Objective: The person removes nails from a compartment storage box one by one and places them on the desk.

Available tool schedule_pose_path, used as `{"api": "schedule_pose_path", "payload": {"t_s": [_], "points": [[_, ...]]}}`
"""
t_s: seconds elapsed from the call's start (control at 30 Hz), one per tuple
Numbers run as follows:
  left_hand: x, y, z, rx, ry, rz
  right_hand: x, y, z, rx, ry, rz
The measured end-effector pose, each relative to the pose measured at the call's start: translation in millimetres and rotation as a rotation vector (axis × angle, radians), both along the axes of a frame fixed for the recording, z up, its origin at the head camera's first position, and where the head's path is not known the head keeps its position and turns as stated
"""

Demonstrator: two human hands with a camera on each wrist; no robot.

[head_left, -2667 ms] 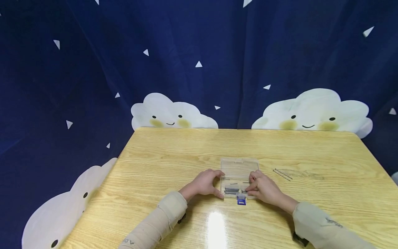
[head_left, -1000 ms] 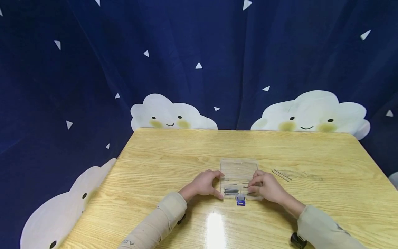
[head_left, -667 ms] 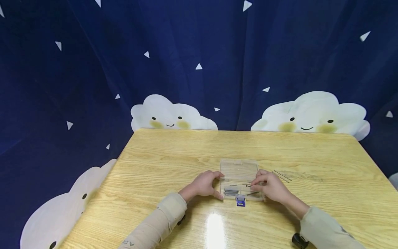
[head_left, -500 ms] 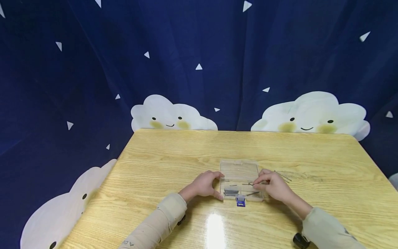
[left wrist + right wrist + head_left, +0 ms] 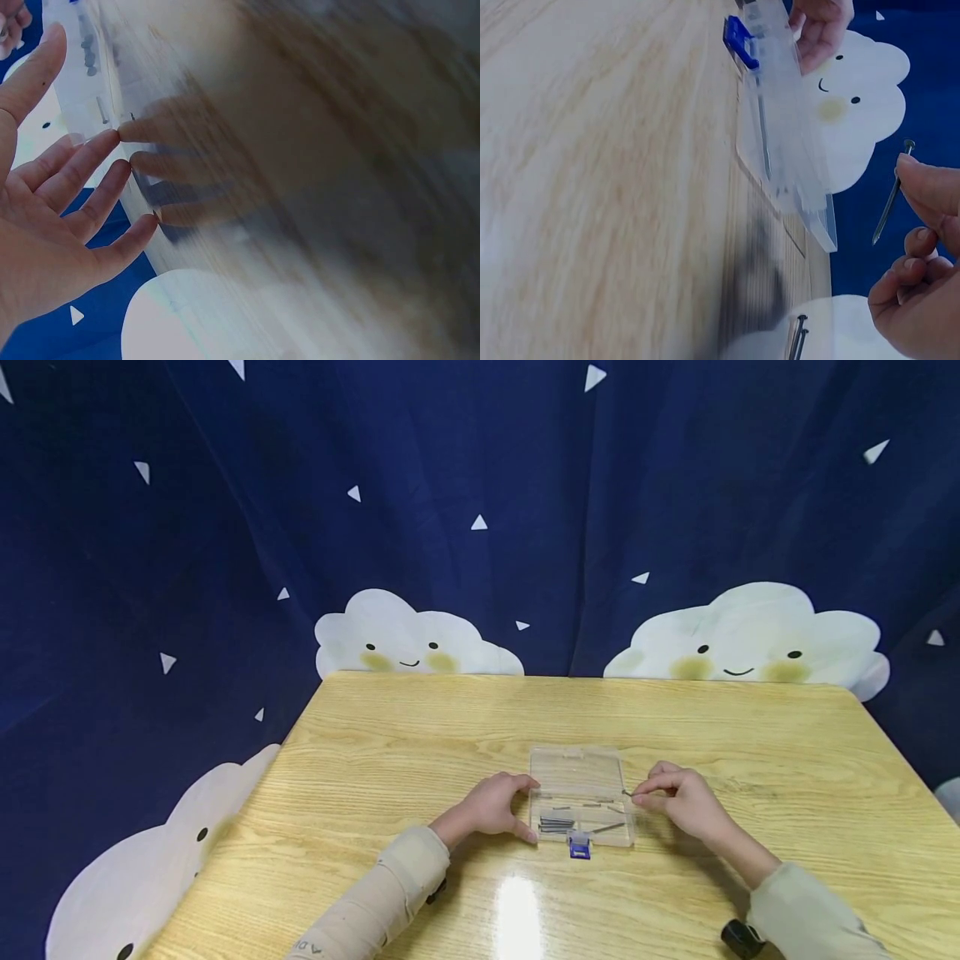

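A clear plastic box point(image 5: 576, 770) lies with its lid raised on the table. Several dark nails point(image 5: 557, 822) fill its left compartment, and another nail point(image 5: 609, 827) lies slantwise in the right one. My left hand point(image 5: 491, 803) spans the box's left side with thumb and fingers spread; the left wrist view has its fingertips touching the tabletop beside the box. Just off the box's right edge, my right hand point(image 5: 686, 802) pinches a single nail point(image 5: 889, 199) between thumb and forefinger, head up in the right wrist view. Its other fingers are curled without anything in them.
Two loose nails point(image 5: 799, 337) lie on the wooden table point(image 5: 420, 718) to the right of the box; the right hand hides them in the head view. A blue latch point(image 5: 580, 847) sticks out from the box's front. A dark blue curtain point(image 5: 420, 460) hangs behind the table.
My right hand has drawn a nail up out of the box's right compartment and moved right, past the box's edge. The left hand stays put at the left side.
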State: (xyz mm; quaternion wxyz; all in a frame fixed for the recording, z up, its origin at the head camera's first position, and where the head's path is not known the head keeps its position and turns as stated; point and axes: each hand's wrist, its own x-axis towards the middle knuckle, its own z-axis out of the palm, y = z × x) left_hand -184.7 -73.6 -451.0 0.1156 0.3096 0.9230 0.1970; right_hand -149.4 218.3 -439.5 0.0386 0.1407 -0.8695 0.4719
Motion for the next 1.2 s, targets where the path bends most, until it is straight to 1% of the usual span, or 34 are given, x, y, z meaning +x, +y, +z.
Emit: {"api": "schedule_pose_path", "payload": {"t_s": [0.13, 0.33, 0.43, 0.6, 0.9, 1.2], "points": [[0.2, 0.1, 0.0, 0.000, -0.005, 0.003, -0.5, 7, 2.7, 0.005, -0.002, -0.016], [0.1, 0.6, -0.4, -0.005, -0.013, 0.011, -5.0, 19, 1.5, 0.026, -0.007, -0.051], [0.0, 0.5, -0.2, -0.008, -0.013, 0.013, -8.3, 24, -0.2, 0.047, -0.010, -0.075], [-0.6, 0.1, -0.8, -0.013, -0.006, 0.011, -13.2, 29, -3.3, 0.086, -0.013, -0.088], [-0.4, 0.3, 0.0, -0.015, -0.006, 0.011, -24.1, 40, -7.3, 0.152, -0.060, -0.124], [-0.7, 0.0, -1.2, -0.012, -0.010, 0.001, -34.1, 51, -14.9, 0.213, -0.056, -0.161]]}}
